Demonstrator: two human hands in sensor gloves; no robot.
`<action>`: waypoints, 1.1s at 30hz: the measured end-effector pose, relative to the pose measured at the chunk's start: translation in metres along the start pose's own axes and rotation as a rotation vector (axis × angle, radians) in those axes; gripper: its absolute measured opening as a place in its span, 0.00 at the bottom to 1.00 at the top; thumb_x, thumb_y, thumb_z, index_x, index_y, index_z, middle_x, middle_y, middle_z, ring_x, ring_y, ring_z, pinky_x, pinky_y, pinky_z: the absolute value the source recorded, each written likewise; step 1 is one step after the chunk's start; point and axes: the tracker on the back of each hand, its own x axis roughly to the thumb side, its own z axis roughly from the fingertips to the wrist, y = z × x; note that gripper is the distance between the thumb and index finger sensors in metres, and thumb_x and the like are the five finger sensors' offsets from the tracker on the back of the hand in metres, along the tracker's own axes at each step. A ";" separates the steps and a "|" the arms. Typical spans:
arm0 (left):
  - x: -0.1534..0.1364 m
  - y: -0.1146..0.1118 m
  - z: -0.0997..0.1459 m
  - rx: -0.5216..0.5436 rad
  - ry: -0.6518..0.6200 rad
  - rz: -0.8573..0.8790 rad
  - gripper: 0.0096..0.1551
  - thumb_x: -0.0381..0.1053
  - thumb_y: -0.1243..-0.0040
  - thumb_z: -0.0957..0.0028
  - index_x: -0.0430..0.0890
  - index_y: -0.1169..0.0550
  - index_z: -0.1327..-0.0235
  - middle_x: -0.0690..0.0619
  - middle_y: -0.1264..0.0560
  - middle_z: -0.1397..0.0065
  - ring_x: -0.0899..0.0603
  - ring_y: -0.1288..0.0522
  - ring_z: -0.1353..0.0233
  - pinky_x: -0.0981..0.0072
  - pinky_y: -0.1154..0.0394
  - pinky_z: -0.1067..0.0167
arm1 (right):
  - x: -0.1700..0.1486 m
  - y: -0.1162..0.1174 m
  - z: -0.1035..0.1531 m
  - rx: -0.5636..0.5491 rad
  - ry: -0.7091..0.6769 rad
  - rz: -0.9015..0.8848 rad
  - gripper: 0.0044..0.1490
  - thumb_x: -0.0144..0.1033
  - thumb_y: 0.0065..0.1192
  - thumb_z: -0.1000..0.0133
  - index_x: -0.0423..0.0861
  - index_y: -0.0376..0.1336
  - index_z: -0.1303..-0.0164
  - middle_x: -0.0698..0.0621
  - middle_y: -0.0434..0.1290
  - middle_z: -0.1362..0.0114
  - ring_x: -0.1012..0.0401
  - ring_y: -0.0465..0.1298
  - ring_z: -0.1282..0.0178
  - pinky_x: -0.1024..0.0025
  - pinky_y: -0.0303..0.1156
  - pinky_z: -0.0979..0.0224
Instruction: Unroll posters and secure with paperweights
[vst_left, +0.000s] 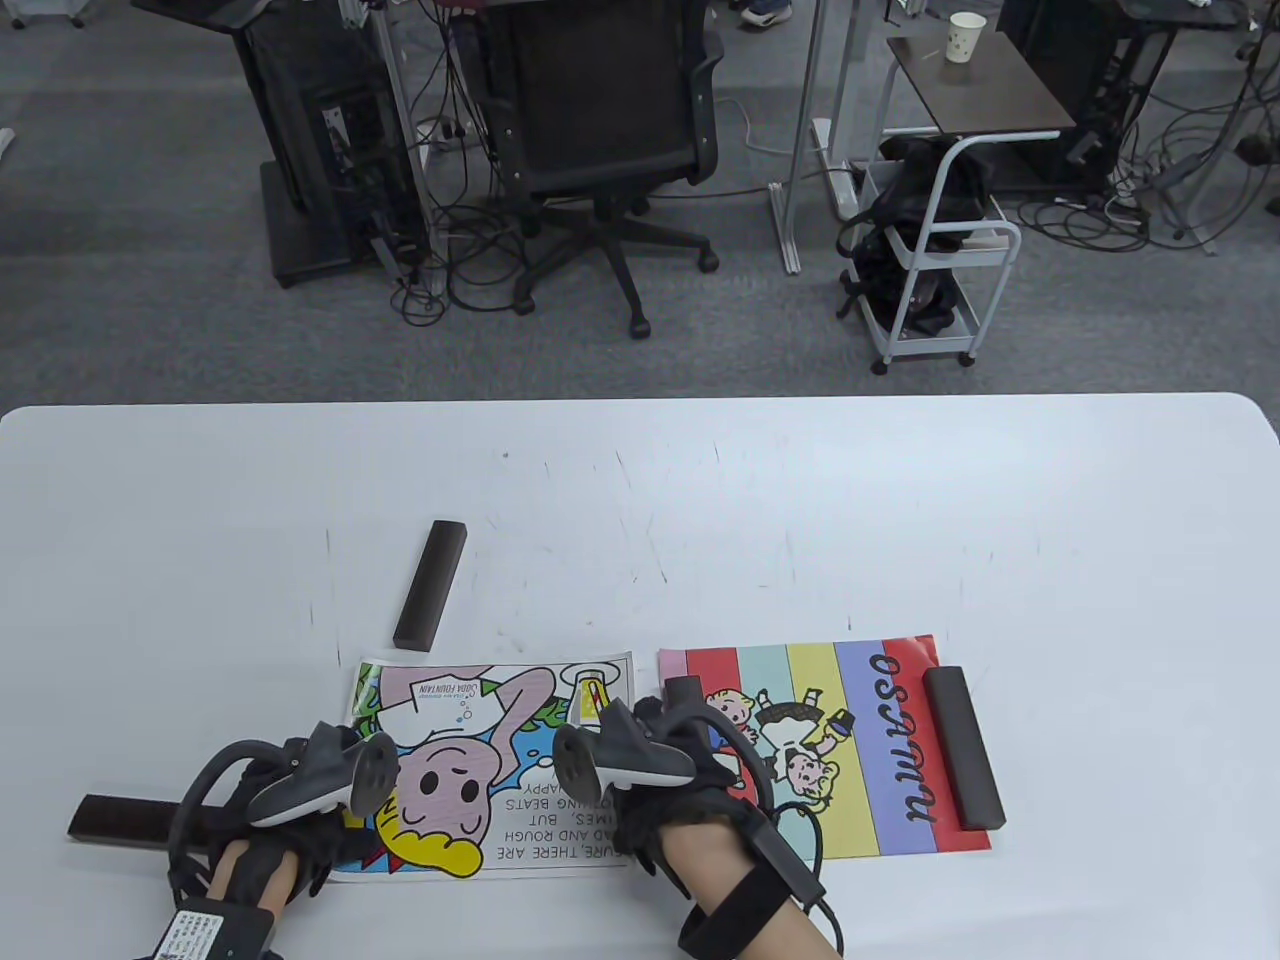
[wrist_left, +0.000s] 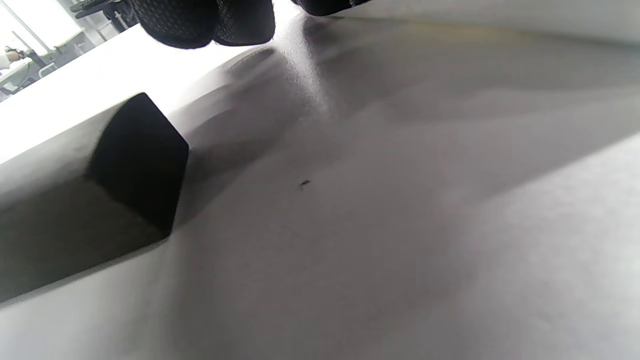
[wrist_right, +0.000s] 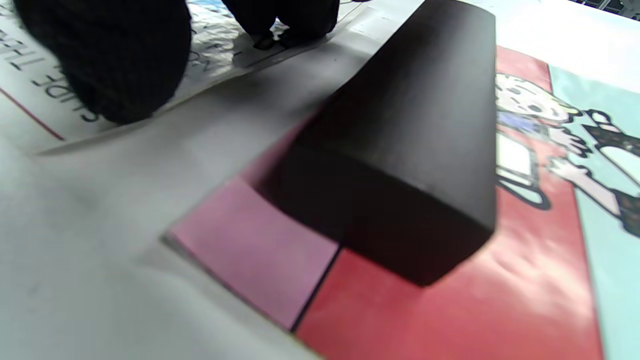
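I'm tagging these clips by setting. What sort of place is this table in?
Probably an office or lab workspace: a black office chair on grey carpet, equipment racks with tangled cables, and a white rolling cart stand beyond the white table.

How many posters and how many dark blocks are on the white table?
Posters: 2, the cartoon-face poster and the striped poster.
Dark blocks: 4, at and.
Total: 6.

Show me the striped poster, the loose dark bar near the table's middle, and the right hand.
striped poster (vst_left: 905, 760), table view, purple stripe
loose dark bar (vst_left: 431, 584), table view, mid top face
right hand (vst_left: 690, 775), table view, gloved back
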 end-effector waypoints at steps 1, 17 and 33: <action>0.000 0.000 0.000 -0.010 -0.001 0.012 0.51 0.72 0.48 0.71 0.59 0.46 0.31 0.56 0.48 0.21 0.38 0.41 0.21 0.47 0.34 0.32 | 0.000 0.001 0.000 0.001 -0.003 0.000 0.57 0.56 0.72 0.59 0.52 0.47 0.24 0.47 0.48 0.15 0.46 0.43 0.16 0.46 0.46 0.20; -0.099 0.009 0.024 -0.030 0.186 0.183 0.57 0.67 0.34 0.68 0.54 0.44 0.25 0.50 0.46 0.18 0.38 0.42 0.18 0.42 0.36 0.28 | 0.004 0.005 0.000 0.010 0.011 0.024 0.55 0.51 0.66 0.60 0.51 0.45 0.26 0.46 0.46 0.16 0.47 0.45 0.16 0.47 0.46 0.20; -0.112 -0.039 0.014 -0.289 0.262 0.028 0.50 0.57 0.29 0.66 0.59 0.42 0.30 0.56 0.42 0.20 0.41 0.40 0.19 0.44 0.36 0.28 | 0.003 0.005 0.000 0.016 0.010 0.015 0.55 0.51 0.66 0.60 0.51 0.45 0.26 0.46 0.46 0.16 0.47 0.45 0.16 0.47 0.47 0.20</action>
